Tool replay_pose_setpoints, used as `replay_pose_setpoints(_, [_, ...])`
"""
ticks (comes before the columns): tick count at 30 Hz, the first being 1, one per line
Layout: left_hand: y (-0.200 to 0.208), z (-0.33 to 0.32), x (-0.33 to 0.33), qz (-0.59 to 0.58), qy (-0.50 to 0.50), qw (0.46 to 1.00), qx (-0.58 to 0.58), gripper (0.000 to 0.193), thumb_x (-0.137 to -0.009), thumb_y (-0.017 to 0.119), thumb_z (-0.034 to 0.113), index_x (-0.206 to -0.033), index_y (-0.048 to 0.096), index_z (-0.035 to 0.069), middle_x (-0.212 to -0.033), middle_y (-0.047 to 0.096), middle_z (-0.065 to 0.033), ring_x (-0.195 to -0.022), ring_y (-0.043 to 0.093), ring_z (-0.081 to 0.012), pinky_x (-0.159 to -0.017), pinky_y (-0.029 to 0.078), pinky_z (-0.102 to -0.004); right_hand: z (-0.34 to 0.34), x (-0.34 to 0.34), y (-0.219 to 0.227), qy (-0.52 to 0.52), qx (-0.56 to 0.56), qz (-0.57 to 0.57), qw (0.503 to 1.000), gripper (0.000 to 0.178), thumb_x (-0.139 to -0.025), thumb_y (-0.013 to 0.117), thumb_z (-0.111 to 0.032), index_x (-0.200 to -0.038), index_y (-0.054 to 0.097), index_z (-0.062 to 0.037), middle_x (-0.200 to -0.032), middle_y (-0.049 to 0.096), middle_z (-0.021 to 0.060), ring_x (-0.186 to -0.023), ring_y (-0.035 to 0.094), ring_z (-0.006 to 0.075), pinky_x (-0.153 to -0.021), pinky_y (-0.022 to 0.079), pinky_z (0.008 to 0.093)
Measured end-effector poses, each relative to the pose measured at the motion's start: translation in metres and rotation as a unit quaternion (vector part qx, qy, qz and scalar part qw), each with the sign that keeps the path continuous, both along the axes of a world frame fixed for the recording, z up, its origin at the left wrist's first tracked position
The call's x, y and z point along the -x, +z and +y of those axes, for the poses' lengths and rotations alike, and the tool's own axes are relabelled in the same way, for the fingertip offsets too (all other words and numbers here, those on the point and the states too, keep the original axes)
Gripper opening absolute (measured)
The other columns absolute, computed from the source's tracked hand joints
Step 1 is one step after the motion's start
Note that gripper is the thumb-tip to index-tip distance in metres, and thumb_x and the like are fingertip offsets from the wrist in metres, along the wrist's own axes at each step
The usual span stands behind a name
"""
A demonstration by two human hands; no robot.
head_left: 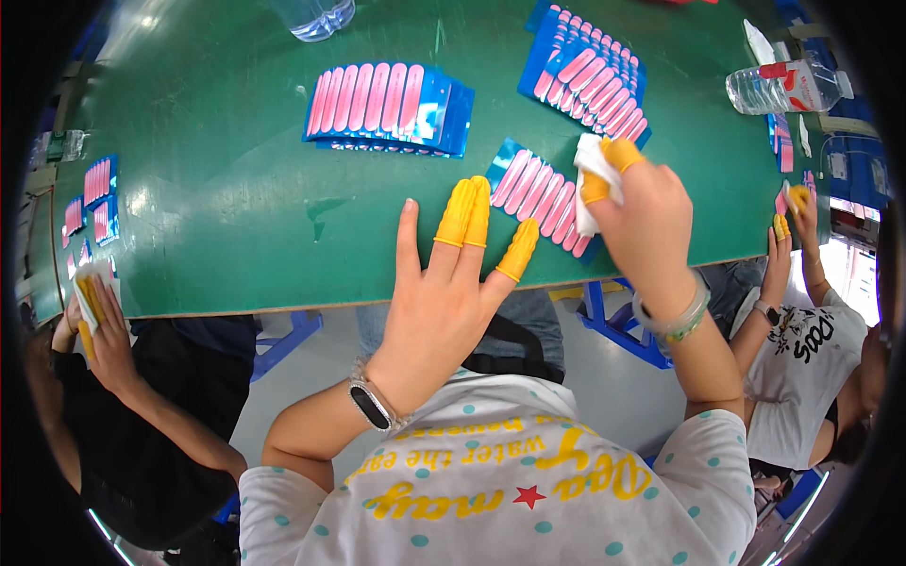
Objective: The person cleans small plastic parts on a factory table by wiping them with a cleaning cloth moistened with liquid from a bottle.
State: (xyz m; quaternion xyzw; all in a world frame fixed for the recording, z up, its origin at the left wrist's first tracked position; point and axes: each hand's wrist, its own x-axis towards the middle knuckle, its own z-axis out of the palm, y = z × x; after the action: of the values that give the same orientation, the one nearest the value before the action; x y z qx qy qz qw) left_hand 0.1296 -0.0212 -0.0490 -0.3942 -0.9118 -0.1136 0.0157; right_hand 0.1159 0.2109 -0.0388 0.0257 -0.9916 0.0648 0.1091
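Note:
My left hand [439,292] lies over the table edge with its fingers spread, holding nothing; three fingertips wear yellow finger cots. Its fingertips are beside the lower left edge of a blue sheet with a row of pink, rounded strips [536,187]. A folded white cloth [587,212] is pinched in my right hand [651,212], which also wears yellow finger cots. The cloth rests over the right part of that sheet and hides some strips. Farther back, a stack of similar blue sheets with pink strips [590,75] lies fanned out.
Another stack of pink-striped sheets [377,99] sits left of centre on the green table [226,208]. A clear bottle [316,14] stands at the back; a plastic bottle [783,87] lies at right. Co-workers' hands [104,330] hold cloths at the far left, and more hands [781,250] work at right.

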Motion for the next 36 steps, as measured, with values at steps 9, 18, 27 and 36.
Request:
replay_pose_setpoints(9, [0.000, 0.001, 0.001, 0.005, -0.001, 1.000, 0.015, 0.057, -0.085, 0.058, 0.013, -0.140, 0.053, 0.023, -0.145, 0.040, -0.0303, -0.136, 0.041, -0.0373, -0.113, 0.022, -0.0657, -0.003, -0.006, 0.007, 0.046, 0.011, 0.027, 0.999, 0.022, -0.069, 0.078, -0.017, -0.078, 0.061, -0.0063, -0.066, 0.059, 0.0075, -0.060, 0.057, 0.0278, -0.064, 0.046, 0.0377])
replay_pose_setpoints(18, [-0.001, 0.008, -0.004, -0.013, 0.005, 1.000, 0.002, 0.057, -0.086, 0.056, 0.010, -0.139, 0.053, 0.030, -0.145, 0.039, -0.0318, -0.136, 0.041, -0.0384, -0.111, 0.022, -0.0672, -0.016, -0.036, 0.009, 0.082, 0.027, 0.012, 0.996, 0.025, -0.068, 0.078, -0.015, -0.073, 0.056, -0.0050, -0.066, 0.058, 0.0092, -0.061, 0.057, 0.0301, -0.062, 0.045, 0.0404])
replay_pose_setpoints(27, [-0.001, 0.011, -0.002, -0.008, 0.004, 1.000, -0.005, 0.053, -0.086, 0.056, 0.017, -0.138, 0.051, 0.026, -0.137, 0.046, -0.0302, -0.138, 0.038, -0.0379, -0.110, 0.020, -0.0720, -0.020, -0.045, 0.009, 0.085, 0.050, 0.002, 0.995, 0.030, -0.062, 0.079, -0.016, -0.083, 0.060, -0.0058, -0.069, 0.056, 0.0092, -0.060, 0.056, 0.0277, -0.063, 0.044, 0.0402])
replay_pose_setpoints(36, [0.004, 0.011, -0.003, -0.003, 0.003, 0.999, 0.051, 0.061, -0.085, 0.057, 0.013, -0.143, 0.049, 0.030, -0.145, 0.038, -0.0308, -0.138, 0.038, -0.0397, -0.111, 0.023, -0.0666, -0.006, -0.042, 0.010, -0.033, 0.074, -0.014, 0.997, 0.025, -0.073, 0.077, -0.018, -0.087, 0.063, -0.0030, -0.070, 0.060, 0.0132, -0.060, 0.056, 0.0335, -0.062, 0.045, 0.0423])
